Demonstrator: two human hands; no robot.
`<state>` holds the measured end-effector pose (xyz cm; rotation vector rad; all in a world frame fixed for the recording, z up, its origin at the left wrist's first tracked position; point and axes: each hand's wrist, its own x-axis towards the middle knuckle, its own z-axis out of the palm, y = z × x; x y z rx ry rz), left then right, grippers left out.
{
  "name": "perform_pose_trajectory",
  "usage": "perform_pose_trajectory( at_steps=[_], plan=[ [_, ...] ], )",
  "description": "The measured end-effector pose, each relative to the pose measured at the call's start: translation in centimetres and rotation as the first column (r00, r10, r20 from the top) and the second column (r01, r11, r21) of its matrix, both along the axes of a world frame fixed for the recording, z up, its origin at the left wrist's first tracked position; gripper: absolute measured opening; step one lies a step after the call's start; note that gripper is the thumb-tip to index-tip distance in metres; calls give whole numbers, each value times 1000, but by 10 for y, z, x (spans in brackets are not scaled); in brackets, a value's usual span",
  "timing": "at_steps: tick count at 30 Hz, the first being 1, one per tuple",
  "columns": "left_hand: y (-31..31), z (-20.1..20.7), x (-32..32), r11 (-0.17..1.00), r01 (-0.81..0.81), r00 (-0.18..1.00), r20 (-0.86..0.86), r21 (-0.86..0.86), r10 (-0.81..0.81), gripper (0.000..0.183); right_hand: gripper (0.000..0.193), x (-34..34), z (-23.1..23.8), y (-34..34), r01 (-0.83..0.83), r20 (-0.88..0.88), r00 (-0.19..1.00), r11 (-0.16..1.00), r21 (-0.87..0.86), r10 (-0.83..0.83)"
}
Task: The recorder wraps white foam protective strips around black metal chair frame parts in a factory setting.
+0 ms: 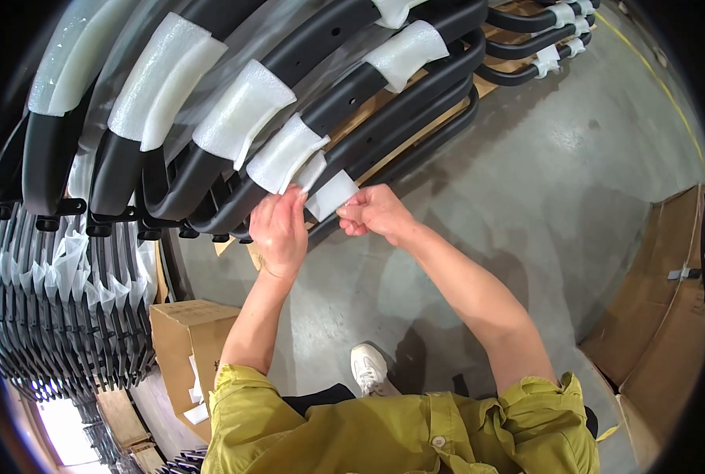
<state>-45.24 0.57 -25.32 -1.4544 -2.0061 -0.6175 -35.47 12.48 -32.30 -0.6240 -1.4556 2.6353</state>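
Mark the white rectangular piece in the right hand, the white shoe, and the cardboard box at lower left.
White rectangular piece [333, 196]: head view, on its flat face.
White shoe [367, 366]: head view, on its upper.
Cardboard box [172, 340]: head view, on a side panel.

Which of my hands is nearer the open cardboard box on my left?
Left. Your left hand is ahead and right of the cardboard box; your right hand is farther right, pinching a white piece.

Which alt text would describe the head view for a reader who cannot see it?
A person's left hand touches a white foam wrap on a black bent tube; the right hand holds a small white sheet. Similar wrapped tubes lie alongside; a cardboard box stands nearby.
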Motion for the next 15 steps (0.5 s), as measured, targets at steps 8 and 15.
perform_pose_trajectory(
  at_steps=[8, 15],
  plan=[
    [1, -5, -7, 934, 275, 935, -165, -226, -315, 18, 22, -6, 13, 6, 52, -43, 998, 984, 171, -45],
    [16, -18, -8, 981, 179, 950, -247, -69, -190, 37, 26, -2, 0, -6, 138, -60, 990, 963, 233, -127]
  ],
)
